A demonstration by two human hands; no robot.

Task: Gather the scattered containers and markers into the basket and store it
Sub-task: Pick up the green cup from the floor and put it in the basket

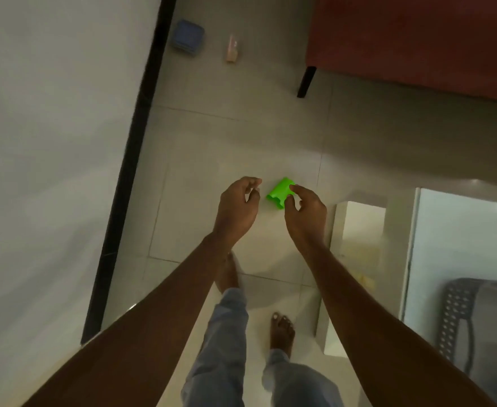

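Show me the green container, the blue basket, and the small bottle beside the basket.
green container (pixel 279 190): head view, its side wall.
blue basket (pixel 188 38): head view, middle of its blurred blue face.
small bottle (pixel 232 49): head view, middle of its body.

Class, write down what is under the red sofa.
Under the red sofa one black leg stands on pale floor tiles; everything farther beneath is covered by the sofa itself.

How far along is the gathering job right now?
Nothing clearly done: the basket sits by the wall, its contents too blurred to tell. In hand: the right hand pinches a green container; the left hand holds nothing. Left: a pale bottle on the floor, then storing the basket. No markers visible.
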